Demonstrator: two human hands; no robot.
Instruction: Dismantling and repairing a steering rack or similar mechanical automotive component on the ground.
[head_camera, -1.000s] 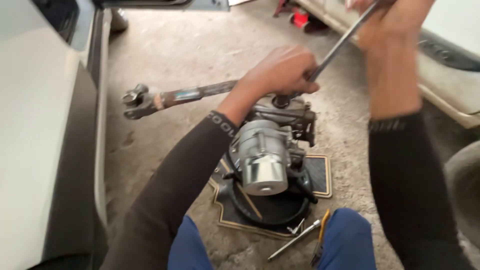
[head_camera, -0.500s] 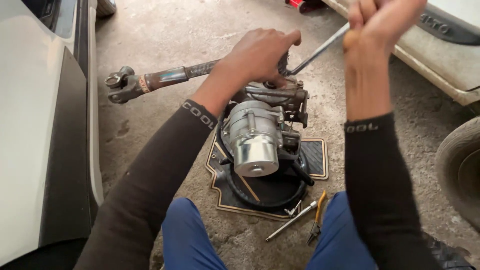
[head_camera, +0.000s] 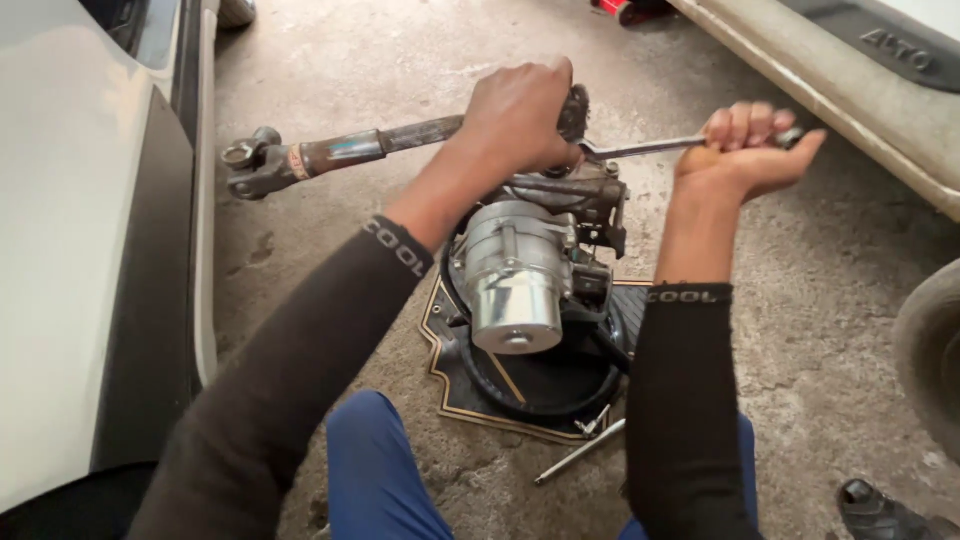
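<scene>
My left hand (head_camera: 517, 120) grips the upper end of a metal steering assembly (head_camera: 520, 265), where a long rusty shaft (head_camera: 340, 152) with a universal joint sticks out to the left. My right hand (head_camera: 745, 150) is closed around the handle of a long silver wrench (head_camera: 640, 149). The wrench lies roughly level, and its head reaches under my left hand at the top of the assembly. A silver cylindrical motor on the assembly points toward me. The assembly stands on a black mat with gold trim (head_camera: 450, 375) between my knees.
A white car body (head_camera: 70, 250) fills the left side. Another vehicle's sill (head_camera: 850, 80) and a tyre (head_camera: 935, 350) are on the right. A thin metal tool (head_camera: 580, 452) lies on the concrete floor by the mat. A black shoe (head_camera: 880, 510) shows at bottom right.
My right hand has swung the wrench handle down from high at upper right to nearly level. My left hand has stayed on the top of the assembly.
</scene>
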